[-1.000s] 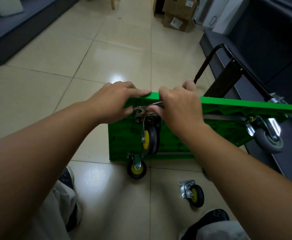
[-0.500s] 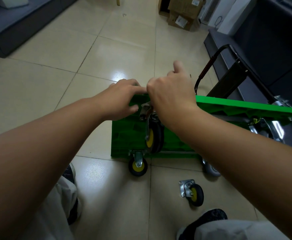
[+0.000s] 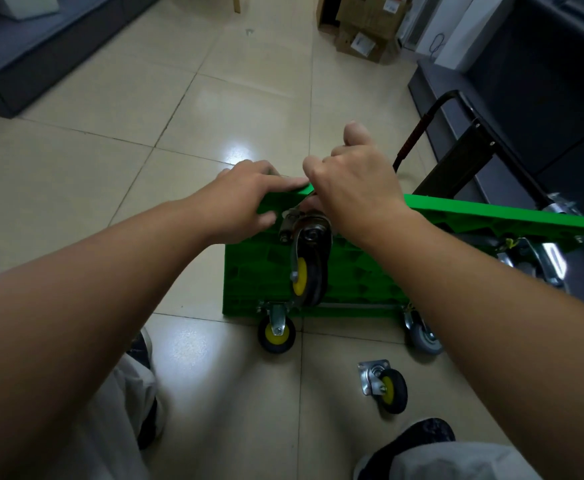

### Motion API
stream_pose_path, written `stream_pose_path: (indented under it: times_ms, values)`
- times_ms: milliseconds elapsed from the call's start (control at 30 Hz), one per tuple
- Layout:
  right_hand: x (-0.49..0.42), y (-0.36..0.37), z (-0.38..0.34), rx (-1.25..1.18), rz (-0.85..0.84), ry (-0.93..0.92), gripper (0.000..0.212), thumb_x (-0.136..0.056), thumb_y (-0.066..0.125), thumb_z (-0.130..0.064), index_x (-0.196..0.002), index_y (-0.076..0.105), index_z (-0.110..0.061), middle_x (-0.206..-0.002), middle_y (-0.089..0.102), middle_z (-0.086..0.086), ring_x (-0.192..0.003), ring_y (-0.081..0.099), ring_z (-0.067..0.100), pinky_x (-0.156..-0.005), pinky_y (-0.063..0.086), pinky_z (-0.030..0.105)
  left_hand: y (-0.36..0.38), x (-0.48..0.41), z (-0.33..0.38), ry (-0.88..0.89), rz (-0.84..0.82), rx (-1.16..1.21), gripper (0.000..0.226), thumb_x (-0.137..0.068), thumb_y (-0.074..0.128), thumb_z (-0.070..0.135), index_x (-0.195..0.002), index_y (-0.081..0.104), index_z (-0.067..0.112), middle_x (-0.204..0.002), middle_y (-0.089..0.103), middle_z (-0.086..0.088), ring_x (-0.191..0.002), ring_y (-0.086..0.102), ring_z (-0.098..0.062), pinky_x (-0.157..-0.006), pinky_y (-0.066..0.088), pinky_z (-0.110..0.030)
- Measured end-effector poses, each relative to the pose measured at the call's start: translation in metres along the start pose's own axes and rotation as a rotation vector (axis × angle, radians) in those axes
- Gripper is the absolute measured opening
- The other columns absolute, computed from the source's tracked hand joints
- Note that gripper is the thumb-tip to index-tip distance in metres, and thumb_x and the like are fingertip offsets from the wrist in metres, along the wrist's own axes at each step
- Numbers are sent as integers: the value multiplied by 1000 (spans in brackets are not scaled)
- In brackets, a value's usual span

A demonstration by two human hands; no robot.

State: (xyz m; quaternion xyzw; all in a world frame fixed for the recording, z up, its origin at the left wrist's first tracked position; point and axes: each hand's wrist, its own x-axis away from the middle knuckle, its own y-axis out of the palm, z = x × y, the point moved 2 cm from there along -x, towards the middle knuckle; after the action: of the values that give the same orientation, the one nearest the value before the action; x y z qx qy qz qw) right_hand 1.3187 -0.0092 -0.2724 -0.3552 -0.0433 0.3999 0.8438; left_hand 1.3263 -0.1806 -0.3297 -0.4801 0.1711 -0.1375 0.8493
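Green cart [image 3: 353,271] tipped on its side on a tiled floor [image 3: 110,174]: the left hand [image 3: 249,199] clamps the raised corner, fingers over the edge, thumb beneath, while the right hand [image 3: 353,188] curls around a slim metal tool [image 3: 292,213], mostly hidden, at the mount of the yellow-hubbed caster [image 3: 309,271] directly below both hands.

floor: glossy beige tiles [image 3: 110,161] with thin dark grout lines, running the length of the room
light: a soft white glare [image 3: 240,147] on one tile near the middle
far left: a low, stepped grey-blue platform [image 3: 41,46] with a white box [image 3: 24,5] on it
top centre: a pale wooden leg [image 3: 237,3] standing on the tiles
top right: brown cardboard boxes [image 3: 370,26] with white labels, stacked on the floor
right: a white panel [image 3: 463,32] beside a dark grey cabinet [image 3: 543,81]
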Motion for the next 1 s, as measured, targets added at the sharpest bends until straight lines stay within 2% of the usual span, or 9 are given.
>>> stream_pose_path:
  times_ms: [133,333,500,600,700,800,867,933,1000]
  values:
    - [2,7,4,-42,58,-31,58,-63,85,-53,-68,36,-24,-51,61,0,-48,58,19,-85,27,34,-1,1,1,-3,-1,0,72,-89,70,20,-148,41,50,-128,55,0,-124,46,-25,-105,39,-51]
    - [3,0,5,-9,-15,23,47,-66,83,-54,-67,47,-25,-54,63,-2,-51,59,18,-85,26,33,-1,3,3,-2,2,-18,70,-91,68,23,-149,39,51,-131,54,0,-125,44,-24,-104,39,-46]
    - [-10,-30,15,-228,-238,-12,40,-91,64,-57,-87,45,-22,-87,71,6,-76,59,24,-96,20,35,0,2,4,5,-15,-25,71,-92,68,23,-149,37,52,-132,52,-2,-125,43,-25,-105,37,-48]
    - [10,-44,32,-343,-171,228,51,-83,62,-69,-90,58,-19,-82,70,8,-79,60,26,-95,33,39,-1,1,2,18,-40,-12,73,-92,67,20,-150,36,51,-130,51,-1,-124,42,-25,-105,37,-47]
    - [74,-40,0,-678,8,614,48,-81,61,-71,-75,52,-24,-62,52,-9,-62,44,16,-80,39,37,-2,3,1,42,-41,-26,73,-92,67,20,-151,36,50,-132,51,0,-123,44,-24,-104,38,-44]
    - [145,-21,-93,-1392,-166,1027,52,-79,59,-75,-70,54,-24,-57,54,-9,-60,52,11,-62,45,34,-2,2,0,57,-29,-22,72,-92,67,21,-151,37,49,-132,52,0,-122,45,-23,-102,38,-39]
    - [169,-10,-152,-1701,-328,1185,51,-77,60,-70,-72,60,-19,-59,60,-8,-55,53,6,-58,44,28,-2,2,1,47,-29,-30,70,-93,66,23,-152,36,49,-131,52,2,-121,45,-21,-98,37,-35]
    - [172,5,-189,-1808,-337,1269,43,-84,66,-56,-77,64,-14,-64,67,-5,-62,61,7,-61,46,23,-2,1,2,42,-31,-34,69,-94,65,26,-152,35,50,-130,51,2,-119,45,-21,-95,38,-35]
    - [159,22,-205,-1834,-310,1327,27,-91,70,-43,-82,67,-18,-77,72,-2,-79,69,8,-74,53,25,-3,2,4,30,-31,-28,69,-95,64,27,-151,34,52,-129,51,2,-119,45,-21,-96,41,-38]
